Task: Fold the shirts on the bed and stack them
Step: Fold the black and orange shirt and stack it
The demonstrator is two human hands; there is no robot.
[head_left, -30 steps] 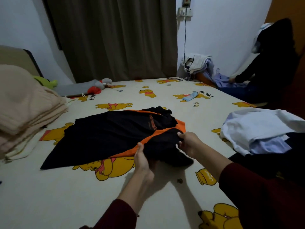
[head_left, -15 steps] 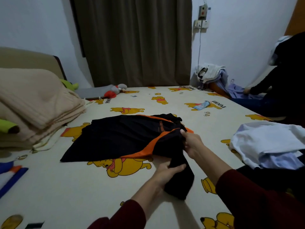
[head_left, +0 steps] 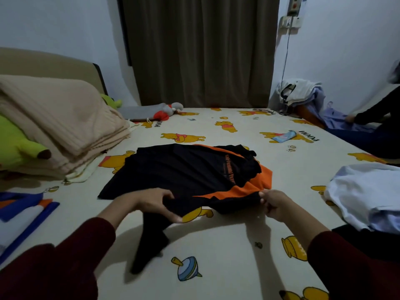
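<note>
Both hands on the black-and-orange shirt (head_left: 184,172) lying mid-bed (head_left: 216,245): left hand (head_left: 151,202) fingers curled round its near edge, sleeve dangling below, right hand (head_left: 275,204) pinching the orange shoulder corner, white clothes pile (head_left: 368,191) off right.

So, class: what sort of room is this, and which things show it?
Most likely a bedroom: a bed with a cartoon-bear sheet, a folded beige blanket by the headboard, and a curtain behind.
</note>
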